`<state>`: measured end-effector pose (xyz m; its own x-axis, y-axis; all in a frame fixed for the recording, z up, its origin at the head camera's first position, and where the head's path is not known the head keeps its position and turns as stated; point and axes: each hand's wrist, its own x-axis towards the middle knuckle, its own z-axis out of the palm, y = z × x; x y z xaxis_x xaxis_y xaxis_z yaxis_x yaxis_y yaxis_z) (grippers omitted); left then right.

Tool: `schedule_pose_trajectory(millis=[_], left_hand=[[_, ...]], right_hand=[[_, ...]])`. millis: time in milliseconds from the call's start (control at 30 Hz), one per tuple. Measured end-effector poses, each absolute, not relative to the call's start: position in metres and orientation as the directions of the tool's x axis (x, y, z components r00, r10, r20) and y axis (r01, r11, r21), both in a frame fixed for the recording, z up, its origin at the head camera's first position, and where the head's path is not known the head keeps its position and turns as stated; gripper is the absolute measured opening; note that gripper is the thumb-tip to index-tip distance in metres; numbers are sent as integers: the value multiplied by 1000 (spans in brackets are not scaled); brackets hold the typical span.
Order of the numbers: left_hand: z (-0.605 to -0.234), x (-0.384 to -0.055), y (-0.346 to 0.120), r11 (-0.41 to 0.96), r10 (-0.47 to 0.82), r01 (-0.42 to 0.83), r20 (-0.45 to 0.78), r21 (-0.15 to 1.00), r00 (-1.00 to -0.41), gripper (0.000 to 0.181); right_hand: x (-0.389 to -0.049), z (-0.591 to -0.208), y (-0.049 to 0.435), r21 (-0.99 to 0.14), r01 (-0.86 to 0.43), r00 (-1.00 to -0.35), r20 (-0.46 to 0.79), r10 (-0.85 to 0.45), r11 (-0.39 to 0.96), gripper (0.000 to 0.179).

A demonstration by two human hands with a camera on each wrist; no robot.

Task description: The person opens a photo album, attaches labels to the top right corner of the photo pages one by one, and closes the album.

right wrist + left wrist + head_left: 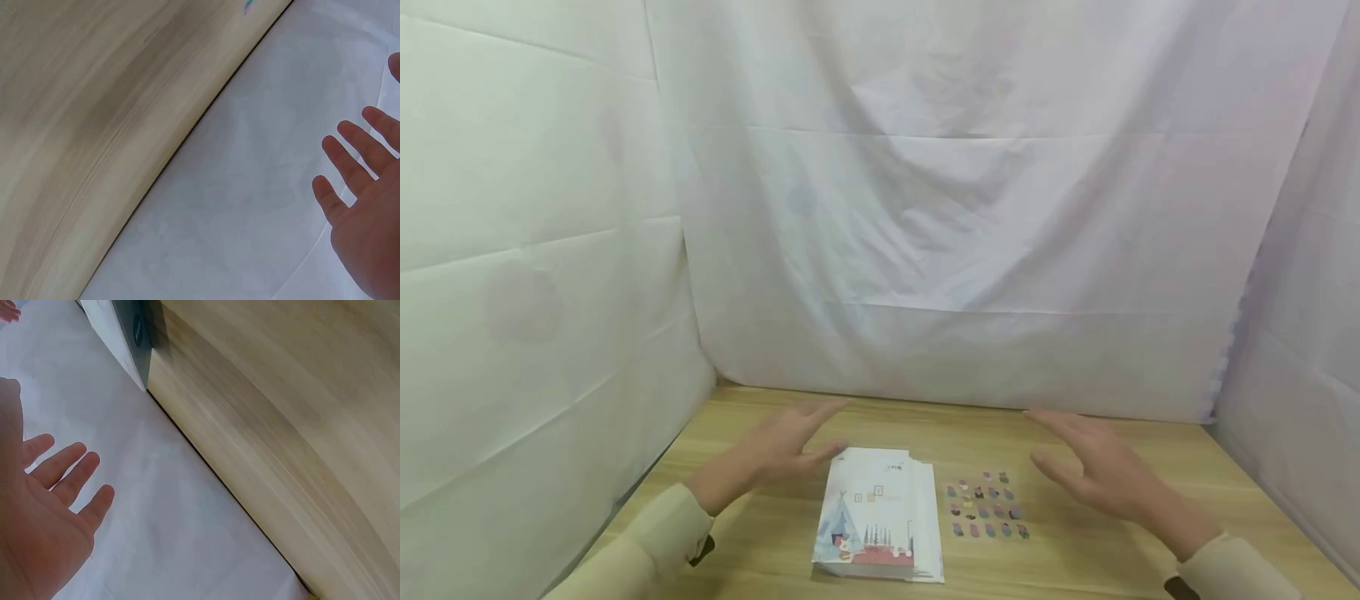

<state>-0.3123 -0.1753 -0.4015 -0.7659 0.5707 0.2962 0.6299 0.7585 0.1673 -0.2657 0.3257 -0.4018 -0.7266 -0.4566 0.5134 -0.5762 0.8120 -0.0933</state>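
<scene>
Booklets (878, 517), a small stack of them with a tent drawing on the top cover, lie near the front edge of the desk (1150, 467), roughly at its middle, and neither hand is touching them. The left hand (775, 454) hovers just beside the stack's far left corner, fingers straight and spread, holding nothing; its fingertips come close to the top sheet, though from the head view I cannot say whether they brush it. The left wrist view shows the same hand's open palm (44, 512) with the fingers apart against white cloth. The right hand (1101, 471) hangs over the desk's right half, likewise flat and loose, empty, its fingers (350, 162) fanned out in the right wrist view.

Between the stack and the right hand lies a sticker sheet (987, 506), clear-backed, with rows of small coloured figures, just beside the stack's right edge and apart from it. The right hand is nearer this sheet than the stack, above its far right corner.

A white cloth backdrop (970, 233) hangs along the desk's back edge and both side edges, closing it in on three sides. Cream sleeves (647, 546) cover both wrists near the front corners. Nothing lies between either hand and the stack.
</scene>
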Motion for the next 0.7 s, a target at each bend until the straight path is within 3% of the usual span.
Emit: schedule_pose_trajectory(millis=[700], left_hand=[[-406, -280, -158, 691, 638, 692, 276, 207, -719, 69]], right_hand=[[-254, -417, 299, -65, -633, -667, 551, -501, 772, 64]])
